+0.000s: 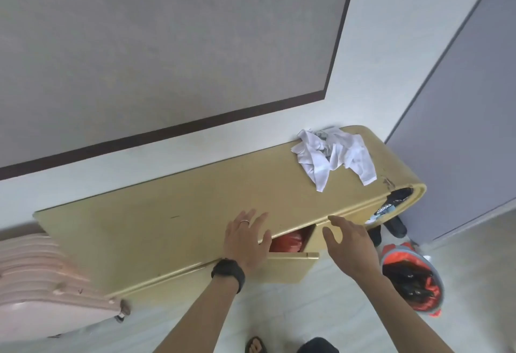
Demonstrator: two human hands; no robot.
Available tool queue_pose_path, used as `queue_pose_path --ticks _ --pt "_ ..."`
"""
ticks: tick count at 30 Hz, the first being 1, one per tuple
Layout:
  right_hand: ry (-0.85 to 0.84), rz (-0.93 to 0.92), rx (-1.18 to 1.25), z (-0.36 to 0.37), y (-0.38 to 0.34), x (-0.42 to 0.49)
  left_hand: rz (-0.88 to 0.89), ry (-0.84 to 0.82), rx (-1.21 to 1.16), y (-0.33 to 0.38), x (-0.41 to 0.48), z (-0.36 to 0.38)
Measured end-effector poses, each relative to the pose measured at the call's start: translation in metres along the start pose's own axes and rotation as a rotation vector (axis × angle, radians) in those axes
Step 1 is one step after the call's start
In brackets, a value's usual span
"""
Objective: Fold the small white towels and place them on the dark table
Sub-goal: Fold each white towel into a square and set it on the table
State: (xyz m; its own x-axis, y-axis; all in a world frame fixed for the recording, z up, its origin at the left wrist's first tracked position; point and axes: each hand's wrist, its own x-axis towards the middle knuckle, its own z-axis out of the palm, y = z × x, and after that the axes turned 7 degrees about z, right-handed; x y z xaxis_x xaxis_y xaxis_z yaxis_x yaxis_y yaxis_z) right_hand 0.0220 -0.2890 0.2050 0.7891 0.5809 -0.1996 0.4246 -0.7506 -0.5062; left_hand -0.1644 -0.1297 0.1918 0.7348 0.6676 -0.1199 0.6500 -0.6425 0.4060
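Observation:
A crumpled heap of small white towels [335, 154] lies on the far right end of a long yellow cabinet top [173, 221]. My left hand [248, 238], with a ring and a black wristband, hovers flat over the cabinet's front edge, fingers spread, holding nothing. My right hand [349, 243] is just to its right, in front of the cabinet's edge, fingers apart and empty. Both hands are well short of the towels. No dark table is in view.
A cabinet door [290, 264] hangs open below my hands, showing a red bag [287, 242] inside. A pink ribbed suitcase [42, 283] stands at the left. A bin with a red and black bag [410, 280] sits on the floor at the right, near dark shoes [393, 225].

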Motion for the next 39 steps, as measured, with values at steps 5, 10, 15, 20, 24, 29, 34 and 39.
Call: queue_pose_path --ticks 5,10,15,20,24,29,34,39 --pt "-0.108 0.050 -0.058 0.025 0.002 0.093 -0.029 -0.062 0.031 -0.008 0.083 0.017" --pt "-0.249 0.083 -0.114 0.057 0.008 0.192 -0.130 -0.131 0.048 -0.015 0.153 0.041" --pt "-0.305 0.119 -0.184 0.091 0.021 0.273 -0.232 -0.230 0.041 -0.031 0.207 0.077" --pt "-0.293 0.079 -0.330 0.123 0.036 0.314 -0.265 -0.330 0.019 -0.051 0.240 0.121" --pt "-0.241 -0.040 -0.261 0.140 0.053 0.321 -0.285 -0.389 0.045 -0.064 0.241 0.154" --pt "-0.294 0.023 -0.053 0.121 0.051 0.321 -0.255 -0.418 0.068 -0.073 0.234 0.168" --pt "-0.229 0.051 0.157 0.070 0.000 0.308 -0.295 -0.462 -0.058 -0.056 0.251 0.136" --pt "-0.177 -0.061 0.222 0.014 -0.065 0.294 -0.024 -0.062 -0.223 0.006 0.281 0.068"
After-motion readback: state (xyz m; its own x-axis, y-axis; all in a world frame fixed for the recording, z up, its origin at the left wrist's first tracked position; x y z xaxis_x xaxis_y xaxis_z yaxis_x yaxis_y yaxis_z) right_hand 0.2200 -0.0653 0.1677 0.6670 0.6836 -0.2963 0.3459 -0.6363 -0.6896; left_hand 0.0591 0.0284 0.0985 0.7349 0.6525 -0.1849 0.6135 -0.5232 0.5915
